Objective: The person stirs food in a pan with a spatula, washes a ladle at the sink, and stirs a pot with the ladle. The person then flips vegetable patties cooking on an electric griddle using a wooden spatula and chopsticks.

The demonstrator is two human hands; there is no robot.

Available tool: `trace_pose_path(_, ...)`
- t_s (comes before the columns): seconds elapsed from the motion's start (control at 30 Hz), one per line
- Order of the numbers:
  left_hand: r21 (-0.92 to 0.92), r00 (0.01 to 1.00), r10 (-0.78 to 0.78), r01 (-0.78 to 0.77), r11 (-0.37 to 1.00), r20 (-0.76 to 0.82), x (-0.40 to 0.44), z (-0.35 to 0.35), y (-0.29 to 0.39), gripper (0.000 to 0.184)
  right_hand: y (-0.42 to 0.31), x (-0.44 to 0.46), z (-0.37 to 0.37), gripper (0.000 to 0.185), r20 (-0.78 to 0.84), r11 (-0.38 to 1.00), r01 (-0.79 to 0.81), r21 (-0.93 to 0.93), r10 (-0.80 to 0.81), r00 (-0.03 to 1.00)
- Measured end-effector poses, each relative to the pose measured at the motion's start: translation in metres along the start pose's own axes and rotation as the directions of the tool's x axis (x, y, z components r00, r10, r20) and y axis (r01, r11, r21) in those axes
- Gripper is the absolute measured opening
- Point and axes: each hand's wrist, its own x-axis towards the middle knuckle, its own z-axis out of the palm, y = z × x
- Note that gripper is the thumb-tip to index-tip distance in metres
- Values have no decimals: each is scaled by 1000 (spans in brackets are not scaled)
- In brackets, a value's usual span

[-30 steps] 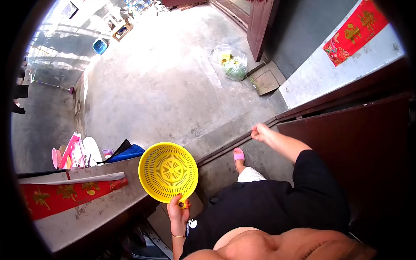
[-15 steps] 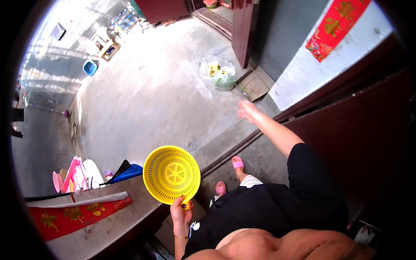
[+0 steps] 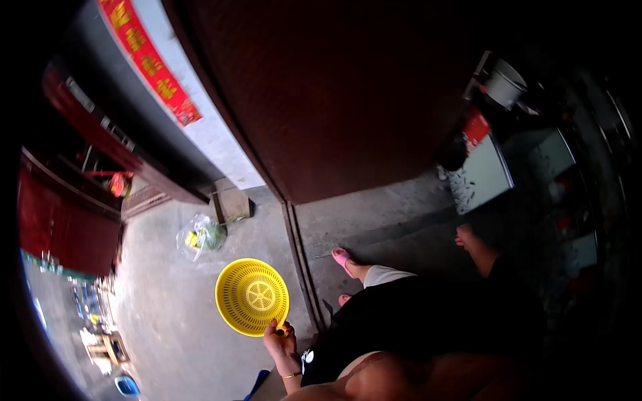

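Note:
My left hand (image 3: 281,342) grips the handle of a yellow plastic colander (image 3: 253,297) at the lower middle of the view. The colander's slotted bowl faces up and holds nothing. At the right, in shadow, my right hand (image 3: 466,236) is held out away from my body, nearest to a white patterned panel (image 3: 483,175). It is dim and small there, and the set of its fingers is hard to make out.
A clear plastic bag with green and yellow contents (image 3: 206,235) lies on the floor beside a cardboard piece (image 3: 233,202). A dark red door (image 3: 348,100) stands ahead, its sill track (image 3: 302,260) crossing the floor. A white pot (image 3: 505,84) is at the upper right.
The view has swung right, from the courtyard towards the dark room. My right hand has moved from over the doorway to the room's side. My left hand still holds the colander.

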Motion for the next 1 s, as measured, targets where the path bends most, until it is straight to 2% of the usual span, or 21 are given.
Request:
trace_pose_path(0.07,45,996,-73,70,997,54,5,35,-15,21,62,-1,-46,29,-124,987,-150,56,156,980)
trace_pose_path(0.1,65,992,-105,100,993,73,1,50,-25,24,94,-11,-63,29,-124,981,-142,131,158,980)
trace_pose_path(0.13,118,980,-136,120,986,143,-4,57,-26,20,124,-30,-79,29,-133,972,-123,203,151,979)
trace_pose_path(0.17,164,979,-149,126,978,138,-5,71,-36,20,149,-37,-88,29,-138,957,-102,272,143,980)
trace_pose_path(0.23,242,980,-160,127,962,122,-6,98,-56,20,188,-42,-91,30,-84,925,-181,334,220,972)
trace_pose_path(0.37,424,929,-300,187,886,216,-8,135,-103,20,235,-32,-103,31,56,867,-298,398,302,952)
trace_pose_path(0.47,489,933,-305,178,854,193,-15,169,-153,19,259,-11,-118,29,192,827,-301,475,236,953)
trace_pose_path(0.53,493,940,-308,200,847,148,-14,190,-203,18,276,18,-135,29,207,749,-326,577,252,945)
trace_pose_path(0.63,624,852,-464,228,748,245,-25,213,-269,19,312,55,-168,26,195,691,-338,639,280,940)
trace_pose_path(0.7,680,805,-547,270,682,229,-33,238,-322,19,336,85,-186,23,165,677,-335,655,305,938)
trace_pose_path(0.77,729,754,-626,312,609,200,-38,256,-370,20,347,102,-213,19,95,745,-322,584,331,939)
trace_pose_path(0.8,753,683,-694,327,571,229,-19,259,-389,18,348,105,-230,18,54,787,-321,527,345,937)
trace_pose_path(0.87,799,708,-677,281,532,202,-53,294,-432,15,358,102,-260,16,22,872,-308,381,324,946)
trace_pose_path(0.9,820,721,-666,256,513,191,-68,309,-456,14,388,130,-257,16,85,969,-200,141,190,978)
trace_pose_path(0.93,837,750,-633,213,503,189,-84,324,-481,12,426,165,-250,16,146,996,-39,-86,51,988)
trace_pose_path(1.0,869,752,-608,98,484,254,-108,344,-524,12,437,148,-263,14,-79,985,107,-132,-118,990)
